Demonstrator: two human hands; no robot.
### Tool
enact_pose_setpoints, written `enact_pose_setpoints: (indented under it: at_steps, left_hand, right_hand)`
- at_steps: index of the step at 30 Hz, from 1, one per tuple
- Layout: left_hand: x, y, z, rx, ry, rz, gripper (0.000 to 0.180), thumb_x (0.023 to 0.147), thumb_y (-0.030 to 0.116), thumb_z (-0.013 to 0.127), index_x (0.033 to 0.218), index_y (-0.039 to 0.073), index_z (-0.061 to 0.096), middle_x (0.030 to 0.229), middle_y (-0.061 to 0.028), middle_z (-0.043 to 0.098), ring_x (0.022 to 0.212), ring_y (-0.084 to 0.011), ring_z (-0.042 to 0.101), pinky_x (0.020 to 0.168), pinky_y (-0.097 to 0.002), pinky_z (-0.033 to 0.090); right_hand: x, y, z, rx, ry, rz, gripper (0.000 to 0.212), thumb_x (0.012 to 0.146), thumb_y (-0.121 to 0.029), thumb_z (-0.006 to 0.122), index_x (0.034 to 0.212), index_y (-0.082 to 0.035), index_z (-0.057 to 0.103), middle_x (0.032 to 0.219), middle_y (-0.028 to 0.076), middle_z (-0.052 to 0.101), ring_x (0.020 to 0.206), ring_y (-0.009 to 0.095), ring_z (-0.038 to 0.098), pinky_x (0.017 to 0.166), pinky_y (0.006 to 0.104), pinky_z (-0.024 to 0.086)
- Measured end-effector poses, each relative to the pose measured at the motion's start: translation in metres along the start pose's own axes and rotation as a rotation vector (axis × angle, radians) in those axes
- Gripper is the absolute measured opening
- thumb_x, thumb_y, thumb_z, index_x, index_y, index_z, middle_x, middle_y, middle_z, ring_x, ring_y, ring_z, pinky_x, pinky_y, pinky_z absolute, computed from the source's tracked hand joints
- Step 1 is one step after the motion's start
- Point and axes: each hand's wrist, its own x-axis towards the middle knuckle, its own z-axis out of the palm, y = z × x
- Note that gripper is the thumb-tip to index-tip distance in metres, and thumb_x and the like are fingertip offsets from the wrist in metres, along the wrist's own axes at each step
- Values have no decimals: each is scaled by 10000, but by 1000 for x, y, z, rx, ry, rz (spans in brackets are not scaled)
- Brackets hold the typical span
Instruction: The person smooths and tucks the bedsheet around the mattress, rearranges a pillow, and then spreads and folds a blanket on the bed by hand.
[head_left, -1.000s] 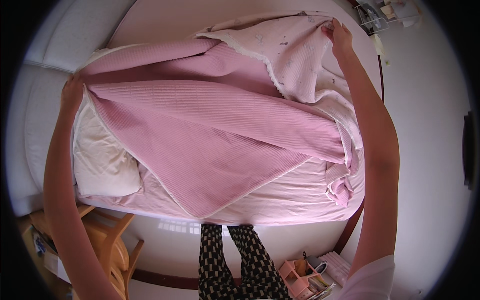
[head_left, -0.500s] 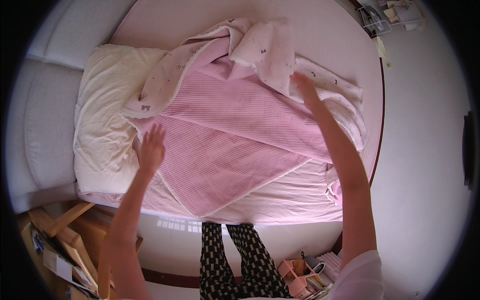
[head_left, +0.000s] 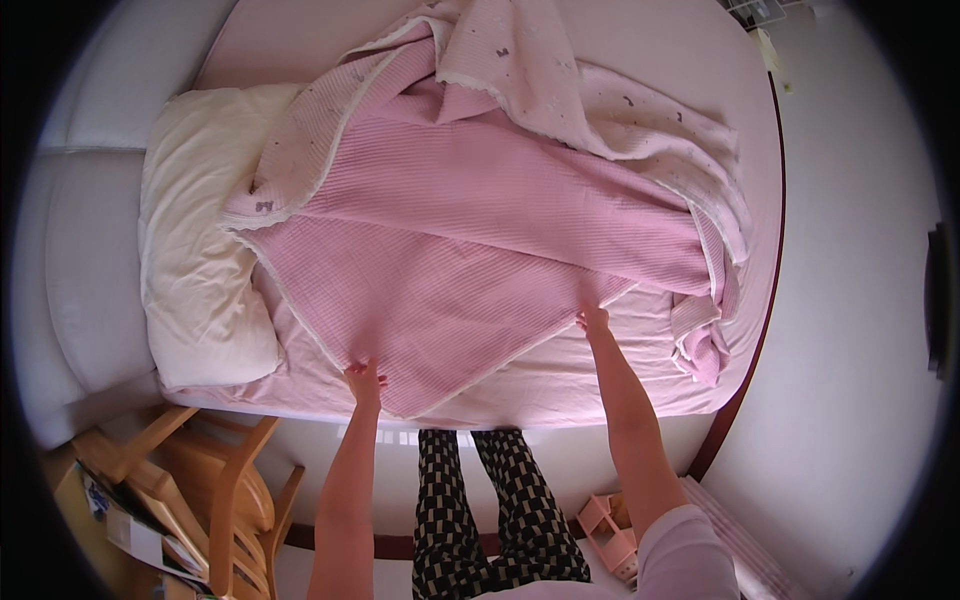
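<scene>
Wide pale-pink-sheeted bed (head_left: 680, 60); on it I see pink ribbed-fabric quilt with white trim (head_left: 450, 260), folded over, so patterned side shows. Cream cloth pillow (head_left: 200, 240) at left. Bare left hand (head_left: 366, 382) and right hand (head_left: 593, 317) at quilt edges, flanking near corner, probably for even control; whether grip is clenched, I cannot tell.

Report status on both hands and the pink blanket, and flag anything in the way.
Left hand, right hand at near edges of pink blanket, grip unclear. Blanket uneven, far side folded over. Pillow partly under its left side.
</scene>
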Motion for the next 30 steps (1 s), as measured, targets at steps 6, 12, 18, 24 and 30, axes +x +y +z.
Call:
enact_pose_setpoints:
  at_steps: [6, 12, 18, 24, 30]
  left_hand:
    - [-12, -4, 15, 108, -3, 31, 611, 690, 255, 674, 1093, -22, 307, 959, -157, 449, 622, -209, 555, 365, -259, 454]
    - [-25, -44, 22, 369, 367, -127, 882, 619, 391, 715, 1189, -100, 255, 1176, -232, 315, 1054, -321, 397, 915, -386, 362]
    - [-98, -119, 80, -128, -235, -665, 1044, 622, 558, 642, 1310, -5, 95, 1271, -197, 262, 1064, -317, 430, 850, -420, 396]
    - [-124, -94, 109, -654, -748, -726, 906, 721, 586, 508, 1306, 2, 137, 1249, -162, 316, 1059, -296, 438, 887, -428, 369]
    - [-150, -32, 93, -820, -965, -388, 738, 786, 543, 442, 1266, 12, 260, 1195, -132, 393, 1041, -271, 453, 864, -390, 395]
  right_hand:
    - [-5, -40, 5, 399, 82, -17, 272, 732, -265, 592, 656, -19, 503, 508, 39, 467, 373, 106, 388, 332, 259, 290]
    - [-90, -41, 9, 124, 113, -309, 258, 758, -199, 501, 693, 50, 522, 519, 56, 463, 488, 114, 396, 444, 302, 335]
    - [-219, 9, -10, 257, 41, -186, 307, 822, -260, 526, 657, -13, 447, 436, 17, 391, 347, 87, 376, 327, 236, 270]
    - [-339, 40, -11, 427, -46, -28, 249, 857, -198, 478, 685, -33, 406, 450, 8, 381, 337, 75, 365, 318, 214, 273]
    - [-427, 58, -21, 343, -230, 100, 280, 863, -248, 472, 702, -23, 424, 494, 24, 435, 390, 88, 430, 374, 219, 339]
